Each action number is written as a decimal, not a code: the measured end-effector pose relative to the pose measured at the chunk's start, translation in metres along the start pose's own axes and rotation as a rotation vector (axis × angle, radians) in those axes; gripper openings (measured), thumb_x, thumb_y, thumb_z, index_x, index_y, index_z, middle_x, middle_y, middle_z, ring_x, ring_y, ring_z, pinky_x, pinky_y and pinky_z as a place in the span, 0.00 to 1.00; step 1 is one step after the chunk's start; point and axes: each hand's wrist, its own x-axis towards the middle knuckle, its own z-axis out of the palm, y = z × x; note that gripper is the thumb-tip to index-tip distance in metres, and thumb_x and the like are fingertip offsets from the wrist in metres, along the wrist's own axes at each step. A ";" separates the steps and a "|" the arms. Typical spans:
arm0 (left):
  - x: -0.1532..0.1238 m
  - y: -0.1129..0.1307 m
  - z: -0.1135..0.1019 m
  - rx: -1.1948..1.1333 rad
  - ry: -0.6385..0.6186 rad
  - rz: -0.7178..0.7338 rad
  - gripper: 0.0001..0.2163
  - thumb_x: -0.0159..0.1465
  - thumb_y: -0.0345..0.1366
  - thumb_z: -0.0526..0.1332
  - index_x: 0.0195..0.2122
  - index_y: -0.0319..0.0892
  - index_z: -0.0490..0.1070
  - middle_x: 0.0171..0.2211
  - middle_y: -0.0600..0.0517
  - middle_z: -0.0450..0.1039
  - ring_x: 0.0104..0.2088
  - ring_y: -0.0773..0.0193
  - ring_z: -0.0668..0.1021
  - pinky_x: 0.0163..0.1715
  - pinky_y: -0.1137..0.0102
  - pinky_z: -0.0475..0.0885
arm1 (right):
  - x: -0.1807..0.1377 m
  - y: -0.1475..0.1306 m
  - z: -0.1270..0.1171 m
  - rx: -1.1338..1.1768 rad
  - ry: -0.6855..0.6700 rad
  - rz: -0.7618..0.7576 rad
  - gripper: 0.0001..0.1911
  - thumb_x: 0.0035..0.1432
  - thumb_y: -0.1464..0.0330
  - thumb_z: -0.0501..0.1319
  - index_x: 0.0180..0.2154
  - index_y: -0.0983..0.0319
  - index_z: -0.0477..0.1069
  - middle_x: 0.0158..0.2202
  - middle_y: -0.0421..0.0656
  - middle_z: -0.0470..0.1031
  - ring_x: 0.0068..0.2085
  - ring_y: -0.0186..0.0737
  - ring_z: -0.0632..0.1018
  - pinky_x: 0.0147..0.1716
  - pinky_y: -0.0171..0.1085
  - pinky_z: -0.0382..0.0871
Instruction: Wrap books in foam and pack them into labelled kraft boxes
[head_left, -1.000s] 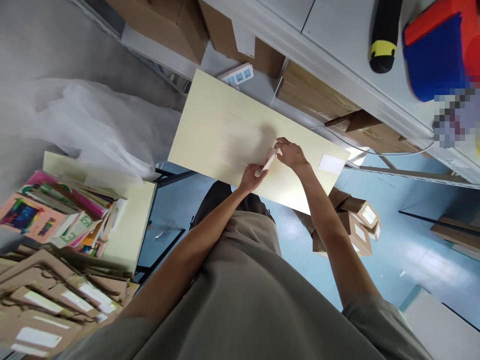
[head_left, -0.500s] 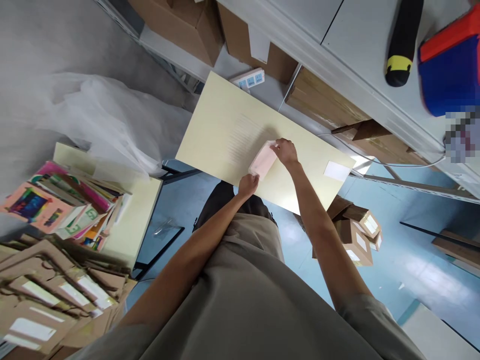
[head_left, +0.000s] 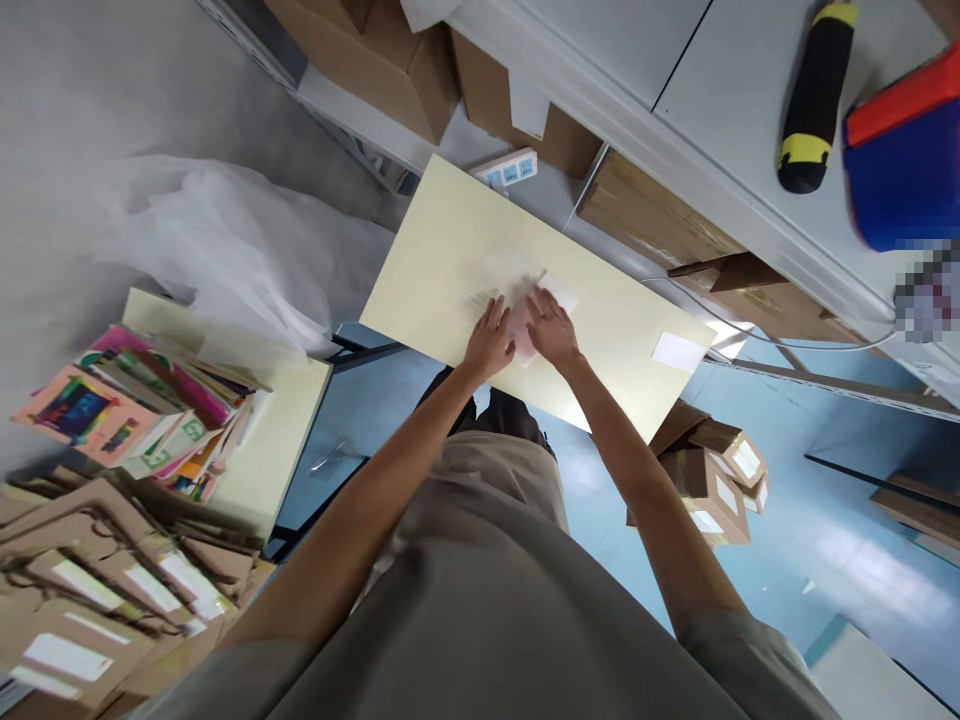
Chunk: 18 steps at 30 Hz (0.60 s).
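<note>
The pink item (head_left: 521,338) lies partly under the right hand (head_left: 551,328), beside the left hand (head_left: 489,342).

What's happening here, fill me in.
A person is working with both hands open over a pale yellow tabletop. The right hand lies spread over a blurred pinkish-white item; the left hand is at its left side, contact unclear. A white label is near the tabletop's right end.
</note>
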 end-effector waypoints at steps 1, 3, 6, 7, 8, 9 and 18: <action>0.001 -0.005 -0.002 0.024 -0.045 0.032 0.33 0.71 0.32 0.60 0.77 0.36 0.59 0.82 0.36 0.47 0.82 0.41 0.50 0.78 0.47 0.56 | -0.001 -0.004 0.002 -0.007 -0.047 -0.044 0.32 0.72 0.74 0.57 0.74 0.64 0.65 0.81 0.54 0.56 0.81 0.57 0.56 0.77 0.62 0.58; 0.001 -0.013 -0.002 0.059 -0.108 0.061 0.33 0.71 0.31 0.59 0.78 0.38 0.58 0.83 0.38 0.43 0.83 0.42 0.48 0.79 0.46 0.52 | -0.003 -0.008 0.007 -0.022 -0.093 -0.075 0.31 0.71 0.75 0.58 0.73 0.63 0.67 0.80 0.53 0.59 0.81 0.56 0.56 0.77 0.62 0.57; -0.003 -0.019 0.000 0.088 -0.123 0.048 0.32 0.73 0.35 0.59 0.79 0.42 0.58 0.84 0.40 0.42 0.83 0.40 0.46 0.80 0.46 0.48 | -0.008 -0.006 0.010 -0.015 -0.092 -0.032 0.31 0.72 0.75 0.57 0.73 0.62 0.68 0.80 0.52 0.59 0.82 0.56 0.56 0.77 0.61 0.57; -0.004 -0.020 0.001 0.092 -0.119 0.039 0.32 0.74 0.36 0.59 0.79 0.43 0.59 0.84 0.41 0.42 0.83 0.40 0.45 0.80 0.45 0.48 | -0.011 -0.005 0.010 -0.002 -0.082 -0.004 0.30 0.72 0.74 0.57 0.73 0.62 0.67 0.81 0.52 0.58 0.82 0.56 0.56 0.77 0.60 0.58; -0.005 -0.020 0.002 0.093 -0.116 0.031 0.32 0.74 0.37 0.60 0.79 0.44 0.60 0.84 0.41 0.42 0.83 0.39 0.45 0.80 0.45 0.48 | -0.015 -0.003 0.010 0.014 -0.062 0.034 0.30 0.73 0.73 0.56 0.73 0.63 0.67 0.81 0.54 0.57 0.81 0.56 0.56 0.77 0.59 0.59; -0.005 -0.019 0.002 0.093 -0.116 0.025 0.32 0.74 0.38 0.61 0.79 0.44 0.60 0.84 0.41 0.42 0.83 0.37 0.45 0.80 0.44 0.48 | -0.020 -0.001 0.011 0.035 -0.026 0.085 0.29 0.74 0.72 0.56 0.73 0.63 0.67 0.81 0.55 0.57 0.81 0.56 0.57 0.76 0.58 0.61; -0.005 -0.007 0.002 0.178 -0.217 -0.029 0.36 0.72 0.43 0.66 0.79 0.44 0.59 0.84 0.38 0.38 0.82 0.30 0.45 0.76 0.39 0.54 | -0.063 0.000 0.060 0.587 0.297 0.557 0.24 0.71 0.63 0.55 0.62 0.67 0.70 0.50 0.59 0.83 0.45 0.49 0.85 0.43 0.46 0.82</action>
